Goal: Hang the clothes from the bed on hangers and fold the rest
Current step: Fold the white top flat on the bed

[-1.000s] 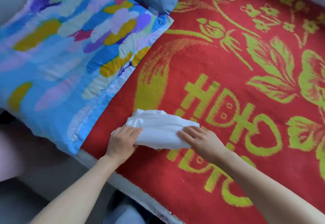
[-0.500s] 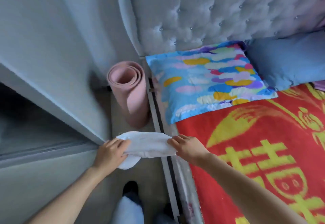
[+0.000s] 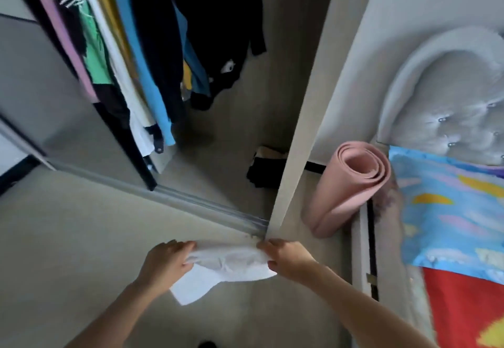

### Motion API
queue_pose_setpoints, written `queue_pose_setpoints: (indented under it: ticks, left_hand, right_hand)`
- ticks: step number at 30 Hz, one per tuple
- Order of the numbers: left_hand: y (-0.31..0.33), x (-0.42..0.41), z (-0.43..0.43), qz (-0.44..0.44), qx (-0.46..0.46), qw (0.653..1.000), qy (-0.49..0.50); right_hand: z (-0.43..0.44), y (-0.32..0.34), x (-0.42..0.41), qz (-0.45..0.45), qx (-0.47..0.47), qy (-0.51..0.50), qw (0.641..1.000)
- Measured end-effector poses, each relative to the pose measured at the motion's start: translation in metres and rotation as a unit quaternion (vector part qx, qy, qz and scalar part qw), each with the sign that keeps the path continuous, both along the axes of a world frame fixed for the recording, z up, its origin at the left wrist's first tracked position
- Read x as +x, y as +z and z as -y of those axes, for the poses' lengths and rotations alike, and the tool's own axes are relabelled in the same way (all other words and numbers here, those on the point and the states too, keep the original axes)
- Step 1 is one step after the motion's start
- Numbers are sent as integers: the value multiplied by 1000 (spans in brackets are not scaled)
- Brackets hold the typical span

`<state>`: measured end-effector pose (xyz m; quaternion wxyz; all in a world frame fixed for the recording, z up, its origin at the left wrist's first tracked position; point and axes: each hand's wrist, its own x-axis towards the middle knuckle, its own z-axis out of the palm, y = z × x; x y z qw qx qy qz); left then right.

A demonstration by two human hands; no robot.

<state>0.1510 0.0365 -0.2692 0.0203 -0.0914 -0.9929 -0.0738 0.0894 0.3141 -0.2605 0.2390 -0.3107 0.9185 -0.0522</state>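
Note:
A folded white garment (image 3: pixel 226 264) hangs in the air between my two hands, above the floor in front of an open wardrobe. My left hand (image 3: pixel 165 264) grips its left end and my right hand (image 3: pixel 287 259) grips its right end. A loose flap droops below my left hand. Several clothes (image 3: pixel 131 55) hang inside the wardrobe at the upper left. The bed with its red blanket (image 3: pixel 463 306) lies at the far right.
The wardrobe's white side panel (image 3: pixel 302 129) stands straight ahead, with a sliding-door track (image 3: pixel 191 203) along the floor. A rolled pink mat (image 3: pixel 346 189) leans between wardrobe and bed. A dark folded pile (image 3: pixel 266 167) sits on the wardrobe floor. A colourful pillow (image 3: pixel 447 211) rests by the padded headboard (image 3: pixel 450 96).
I have lifted the white garment off the bed and turned left with it. It now hangs in front of the open wardrobe, still held by both hands.

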Motion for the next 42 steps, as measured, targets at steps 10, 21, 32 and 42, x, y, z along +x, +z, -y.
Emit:
queue_pose_setpoints:
  ticks: [10, 21, 32, 42]
  left_hand:
    - [-47, -16, 107, 214, 277, 885, 308]
    - [-142, -229, 103, 336, 187, 894, 229]
    - [-282, -503, 61, 214, 115, 946, 216]
    - [-408, -615, -18, 269, 204, 939, -62]
  right_hand:
    - [130, -21, -52, -2, 47, 34, 998]
    - [143, -129, -216, 95, 31, -216, 971]
    - [129, -274, -464, -165, -31, -304, 938]
    - [28, -349, -516, -184, 210, -336, 899]
